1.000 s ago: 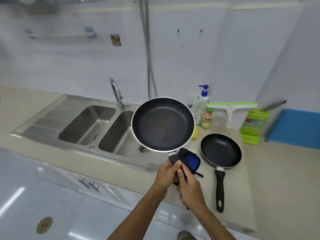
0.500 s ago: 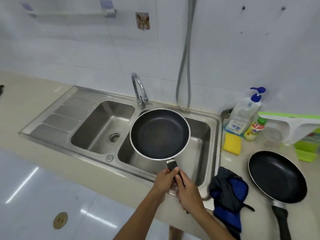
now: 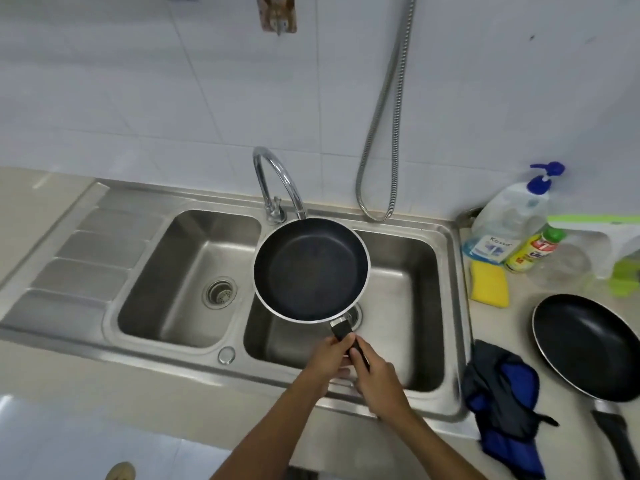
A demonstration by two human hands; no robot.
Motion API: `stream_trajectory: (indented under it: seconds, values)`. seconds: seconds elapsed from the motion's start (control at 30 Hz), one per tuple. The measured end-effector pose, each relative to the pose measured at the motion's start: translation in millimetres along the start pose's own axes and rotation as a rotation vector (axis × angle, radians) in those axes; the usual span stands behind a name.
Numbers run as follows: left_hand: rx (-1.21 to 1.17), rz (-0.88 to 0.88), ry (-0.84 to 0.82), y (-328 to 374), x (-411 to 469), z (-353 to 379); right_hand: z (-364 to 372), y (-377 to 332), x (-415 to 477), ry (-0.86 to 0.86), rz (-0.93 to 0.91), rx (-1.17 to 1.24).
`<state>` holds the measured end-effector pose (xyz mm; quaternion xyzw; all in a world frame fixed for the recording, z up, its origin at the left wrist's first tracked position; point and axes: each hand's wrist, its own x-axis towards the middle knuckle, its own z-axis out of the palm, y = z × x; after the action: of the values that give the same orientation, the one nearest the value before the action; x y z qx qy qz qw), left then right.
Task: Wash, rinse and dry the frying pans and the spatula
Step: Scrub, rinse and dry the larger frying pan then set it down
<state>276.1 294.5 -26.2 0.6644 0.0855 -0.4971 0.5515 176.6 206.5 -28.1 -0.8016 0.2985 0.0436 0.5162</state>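
Head view: both hands grip one frying pan [image 3: 311,270] by its black handle — left hand [image 3: 329,356] curled nearest the bowl, right hand [image 3: 375,374] wrapped behind it — holding it over the sink's [image 3: 450,306] right basin, under the tap [image 3: 277,181]. The second frying pan [image 3: 588,344] lies on the table [image 3: 519,313], beside a dark blue cloth [image 3: 502,393].

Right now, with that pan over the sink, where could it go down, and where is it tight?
The left hand and right hand grip the frying pan over the right basin. Bare: the ribbed drainboard left of the left basin, and that basin itself. Crowded: the counter right of the sink, with sponge, soap bottle, cloth and second pan.
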Motion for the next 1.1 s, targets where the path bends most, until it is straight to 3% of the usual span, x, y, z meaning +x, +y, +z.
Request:
stream_trajectory:
  seconds: [0.57, 0.67, 0.73, 0.83, 0.97, 1.03, 1.1]
  values:
    - [0.129, -0.084, -0.160, 20.6, 28.7, -27.3, 20.0, 6.9, 15.1, 0.078, 0.067, -0.123]
    - [0.371, -0.107, -0.190, 37.5, 20.4, -32.7, 22.4, 9.8, 16.6, 0.083, 0.077, -0.126]
    - [0.716, -0.055, -0.229, 61.0, 15.9, -47.1, 23.7, 12.9, 18.8, 0.088, 0.087, -0.135]
    - [1.204, 0.244, 0.044, 123.8, 25.4, -80.8, 25.4, 16.0, 21.2, 0.089, 0.091, -0.137]
    - [1.393, 0.589, 0.483, 212.8, 59.2, -115.0, 27.1, 17.0, 20.2, 0.085, 0.093, -0.124]
    - [1.411, 0.752, 0.583, 239.0, 79.4, -126.4, 27.6, 17.9, 19.9, 0.099, 0.102, -0.118]
    - [1.514, 0.799, 0.621, 251.8, 97.3, -137.5, 26.9, 17.3, 19.4, 0.103, 0.100, -0.121]
